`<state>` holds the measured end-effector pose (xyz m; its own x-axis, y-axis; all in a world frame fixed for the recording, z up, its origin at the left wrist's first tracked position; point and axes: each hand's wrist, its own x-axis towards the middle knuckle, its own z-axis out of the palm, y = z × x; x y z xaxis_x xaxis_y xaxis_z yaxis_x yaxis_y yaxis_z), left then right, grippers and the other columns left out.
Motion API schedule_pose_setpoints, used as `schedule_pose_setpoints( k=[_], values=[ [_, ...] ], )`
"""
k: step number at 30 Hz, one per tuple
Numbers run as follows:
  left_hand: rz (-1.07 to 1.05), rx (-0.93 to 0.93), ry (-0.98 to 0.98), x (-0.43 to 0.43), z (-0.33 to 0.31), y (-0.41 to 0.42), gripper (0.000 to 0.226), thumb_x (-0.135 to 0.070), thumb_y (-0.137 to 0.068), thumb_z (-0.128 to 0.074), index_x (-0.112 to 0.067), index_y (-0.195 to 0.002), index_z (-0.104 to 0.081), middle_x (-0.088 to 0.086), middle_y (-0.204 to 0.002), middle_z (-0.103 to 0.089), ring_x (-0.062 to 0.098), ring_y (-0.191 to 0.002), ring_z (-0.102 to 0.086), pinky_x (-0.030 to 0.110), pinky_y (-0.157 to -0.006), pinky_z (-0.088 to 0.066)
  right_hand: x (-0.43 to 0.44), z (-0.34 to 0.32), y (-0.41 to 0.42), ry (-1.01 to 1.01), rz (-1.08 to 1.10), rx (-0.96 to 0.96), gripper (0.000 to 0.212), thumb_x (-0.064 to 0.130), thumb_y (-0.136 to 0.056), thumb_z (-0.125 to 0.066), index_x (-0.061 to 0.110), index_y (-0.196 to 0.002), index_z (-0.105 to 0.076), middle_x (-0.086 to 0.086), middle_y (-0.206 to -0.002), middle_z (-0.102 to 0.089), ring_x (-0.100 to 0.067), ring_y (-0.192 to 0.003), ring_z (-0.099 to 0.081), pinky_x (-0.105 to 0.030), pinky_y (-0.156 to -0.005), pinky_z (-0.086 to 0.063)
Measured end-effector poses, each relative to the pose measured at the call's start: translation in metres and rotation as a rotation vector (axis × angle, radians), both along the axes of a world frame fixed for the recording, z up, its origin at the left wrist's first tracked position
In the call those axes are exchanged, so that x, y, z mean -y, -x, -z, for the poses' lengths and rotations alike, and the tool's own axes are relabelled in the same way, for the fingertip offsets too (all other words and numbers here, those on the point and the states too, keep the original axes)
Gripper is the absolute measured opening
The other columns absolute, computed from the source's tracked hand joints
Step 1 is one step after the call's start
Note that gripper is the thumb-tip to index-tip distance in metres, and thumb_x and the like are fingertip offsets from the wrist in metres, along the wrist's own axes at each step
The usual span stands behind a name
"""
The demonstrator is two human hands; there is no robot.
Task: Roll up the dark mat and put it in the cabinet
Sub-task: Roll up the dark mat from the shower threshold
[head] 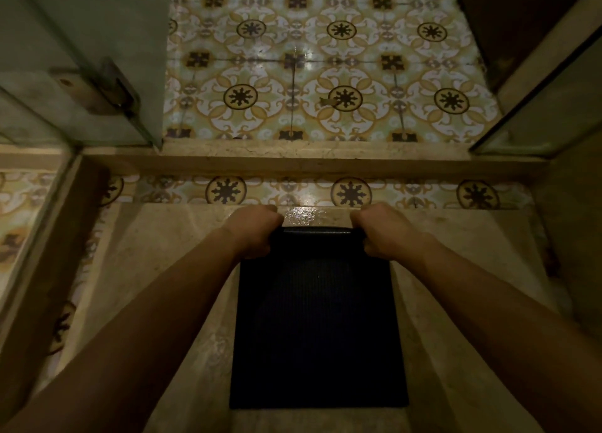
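Observation:
The dark mat [317, 328] lies flat on a beige stone floor, lengthwise away from me, with a ribbed surface. Its far edge is curled over into a short first roll. My left hand [255, 232] grips the far left corner of that roll. My right hand [384, 232] grips the far right corner. Both fists are closed around the rolled edge. No cabinet is clearly in view.
A raised stone sill [293, 160] crosses the floor just beyond the mat. Patterned tiles [325, 74] lie past it. A glass door [97, 57] with a metal hinge stands at the left, another glass panel [537, 113] at the right.

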<state>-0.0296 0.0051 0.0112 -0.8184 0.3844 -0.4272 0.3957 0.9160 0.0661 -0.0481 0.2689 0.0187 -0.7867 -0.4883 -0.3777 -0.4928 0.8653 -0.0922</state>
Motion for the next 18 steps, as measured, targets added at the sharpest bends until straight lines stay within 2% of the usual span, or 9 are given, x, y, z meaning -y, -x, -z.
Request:
schedule_pose_setpoints(
  k=[4, 7, 10, 13, 16, 18],
  values=[
    [-0.058, -0.019, -0.046, 0.000, 0.008, -0.004, 0.026, -0.018, -0.072, -0.070, -0.016, -0.095, -0.058, 0.006, -0.101, -0.056, 0.028, -0.092, -0.059, 0.033, -0.064, -0.047, 0.001, 0.008, -0.004, 0.027, 0.015, -0.017, 0.032, 0.005, -0.069, -0.070, 0.008, -0.098, -0.058, -0.015, -0.102, -0.061, -0.035, -0.091, -0.061, -0.033, -0.067, -0.045],
    [-0.060, -0.011, -0.042, -0.003, 0.005, -0.004, 0.021, -0.016, -0.073, -0.068, -0.014, -0.093, -0.062, 0.007, -0.099, -0.059, 0.029, -0.091, -0.061, 0.033, -0.065, -0.046, -0.001, 0.005, -0.001, 0.017, -0.025, 0.017, 0.029, 0.007, -0.071, -0.067, 0.009, -0.100, -0.061, -0.014, -0.104, -0.063, -0.034, -0.094, -0.061, -0.034, -0.072, -0.048],
    [-0.020, 0.135, 0.034, -0.007, -0.005, 0.011, 0.026, -0.021, -0.075, -0.068, -0.015, -0.100, -0.069, 0.009, -0.103, -0.064, 0.028, -0.093, -0.063, 0.030, -0.071, -0.048, -0.003, 0.001, 0.005, -0.036, -0.056, 0.083, 0.026, 0.014, -0.073, -0.066, 0.010, -0.099, -0.065, -0.013, -0.102, -0.065, -0.032, -0.094, -0.062, -0.037, -0.077, -0.054],
    [-0.036, 0.275, 0.048, -0.006, -0.014, 0.022, 0.032, -0.025, -0.078, -0.071, -0.023, -0.110, -0.072, 0.006, -0.109, -0.069, 0.027, -0.099, -0.063, 0.033, -0.083, -0.053, -0.003, -0.002, 0.009, -0.044, -0.016, 0.130, 0.026, 0.014, -0.074, -0.067, 0.014, -0.100, -0.071, -0.014, -0.097, -0.068, -0.032, -0.091, -0.064, -0.036, -0.077, -0.055],
    [-0.060, 0.199, 0.028, -0.007, -0.015, 0.018, 0.025, -0.023, -0.076, -0.073, -0.022, -0.101, -0.073, 0.006, -0.102, -0.071, 0.027, -0.095, -0.064, 0.036, -0.081, -0.055, -0.003, -0.003, 0.013, -0.009, 0.041, 0.119, 0.028, 0.017, -0.073, -0.075, 0.019, -0.101, -0.072, -0.012, -0.098, -0.069, -0.031, -0.093, -0.064, -0.031, -0.073, -0.049],
    [-0.093, 0.178, -0.002, -0.009, -0.014, 0.013, 0.020, -0.021, -0.072, -0.076, -0.019, -0.091, -0.070, 0.006, -0.097, -0.070, 0.027, -0.092, -0.063, 0.036, -0.077, -0.055, -0.004, -0.002, 0.013, 0.001, 0.063, 0.121, 0.038, 0.024, -0.070, -0.083, 0.022, -0.105, -0.068, -0.010, -0.101, -0.068, -0.031, -0.099, -0.062, -0.032, -0.075, -0.047]
  ],
)
